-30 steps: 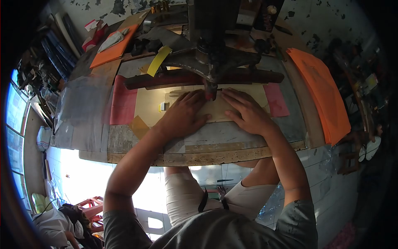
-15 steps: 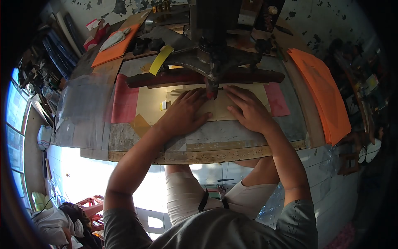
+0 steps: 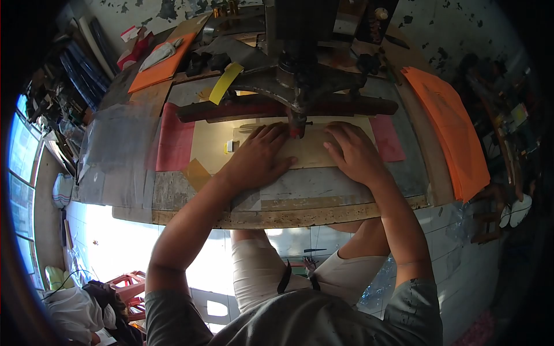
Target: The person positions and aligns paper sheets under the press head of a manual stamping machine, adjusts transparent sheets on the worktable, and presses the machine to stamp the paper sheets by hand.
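Both my hands rest on a pale cream sheet (image 3: 306,151) that lies under a dark red horizontal bar (image 3: 248,108). My left hand (image 3: 261,154) lies palm down, fingers reaching toward the bar and thumb spread to the right. On the sheet's right half is my right hand (image 3: 359,153), palm down with the fingers slightly bent and apart. A red-tipped post (image 3: 296,128) hangs between the two hands. Left of my left hand sits a small white block (image 3: 232,146) with a yellow edge. Pink pieces (image 3: 175,138) show at both ends of the sheet.
A heavy dark metal frame (image 3: 295,81) stands over the worktable (image 3: 288,218). Stacks of orange sheets lie at right (image 3: 450,132) and at back left. Clear plastic sheeting (image 3: 112,155) covers the left side. A yellow strip (image 3: 226,83) hangs on the frame.
My right hand has slid to the right across the sheet, away from the red-tipped post. My left hand has stayed nearly in place.
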The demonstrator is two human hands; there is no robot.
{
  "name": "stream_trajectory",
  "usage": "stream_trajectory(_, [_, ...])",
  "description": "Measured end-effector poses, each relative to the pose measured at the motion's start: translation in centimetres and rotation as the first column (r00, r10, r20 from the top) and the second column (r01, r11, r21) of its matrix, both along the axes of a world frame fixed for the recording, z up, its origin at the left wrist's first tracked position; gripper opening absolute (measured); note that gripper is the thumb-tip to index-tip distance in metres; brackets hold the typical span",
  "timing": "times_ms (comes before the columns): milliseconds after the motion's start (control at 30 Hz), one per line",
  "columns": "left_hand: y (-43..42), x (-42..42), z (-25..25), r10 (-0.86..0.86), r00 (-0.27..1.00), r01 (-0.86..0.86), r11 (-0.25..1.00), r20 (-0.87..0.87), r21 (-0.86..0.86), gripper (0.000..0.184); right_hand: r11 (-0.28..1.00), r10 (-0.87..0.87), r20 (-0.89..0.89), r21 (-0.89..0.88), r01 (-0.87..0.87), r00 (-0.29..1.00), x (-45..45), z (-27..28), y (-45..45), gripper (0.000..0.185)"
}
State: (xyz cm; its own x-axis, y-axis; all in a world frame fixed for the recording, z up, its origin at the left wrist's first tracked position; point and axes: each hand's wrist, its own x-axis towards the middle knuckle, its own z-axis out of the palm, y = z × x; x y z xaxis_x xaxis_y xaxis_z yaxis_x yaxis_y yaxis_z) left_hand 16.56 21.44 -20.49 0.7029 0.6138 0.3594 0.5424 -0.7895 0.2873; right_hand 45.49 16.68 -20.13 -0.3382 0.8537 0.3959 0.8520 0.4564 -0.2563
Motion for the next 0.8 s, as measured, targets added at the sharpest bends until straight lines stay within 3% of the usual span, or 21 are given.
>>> stream_trajectory(67, [0.0,0.0,-0.3,0.006,1.000,-0.006,1.000,0.009,0.022,0.065,1.000,-0.012,0.013,-0.014,0.012,1.000,-0.7,0.0,-0.1,0.049])
stream_trajectory(267, [0.0,0.2,-0.2,-0.011,1.000,0.011,1.000,0.010,0.019,0.065,0.981,0.192,0.015,-0.027,-0.192,0.981,-1.3,-1.1,0.3,0.057])
stream_trajectory(467, [-0.2,0.2,0.2,0.019,1.000,-0.019,0.999,0.007,-0.026,0.065,0.978,0.179,-0.036,-0.102,-0.182,0.983,-1.0,-0.6,0.3,0.053])
stream_trajectory(567, [-0.2,0.2,0.0,0.033,0.999,-0.033,0.999,-0.016,0.040,0.066,0.978,0.174,-0.055,-0.109,-0.179,0.983,-0.9,-0.7,0.3,0.054])
stream_trajectory(800, [0.3,0.2,-0.5,-0.103,0.994,0.103,0.994,-0.021,0.022,0.068,0.972,0.218,-0.008,-0.086,-0.218,0.976,-1.3,-0.3,0.4,0.056])
